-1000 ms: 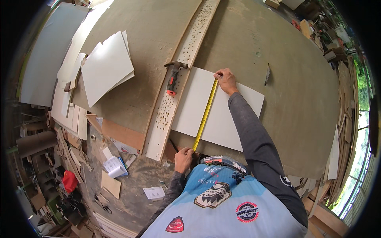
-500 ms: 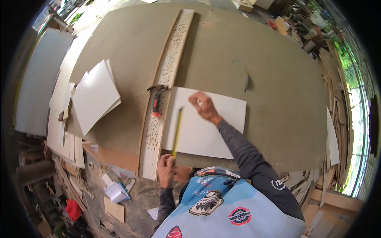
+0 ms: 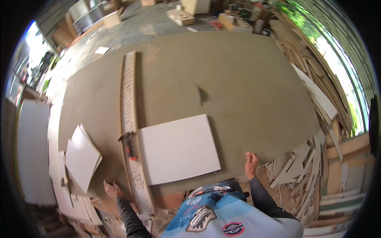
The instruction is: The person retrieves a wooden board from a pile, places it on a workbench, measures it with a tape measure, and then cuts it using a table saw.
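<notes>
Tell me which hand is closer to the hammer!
Left. The left hand is below the hammer in the picture and slightly to its left; the right hand is farther away, off to its right, past the white panel.

The bottom edge crops blue shirt (image 3: 174,227) and left sleeve (image 3: 131,218)

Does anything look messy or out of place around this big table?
A little. The white sheets at left are fanned unevenly, corners not lined up, while the single white panel lies neatly beside the spotted strip. Pale offcuts lie jumbled beyond the table's near right edge.
</notes>
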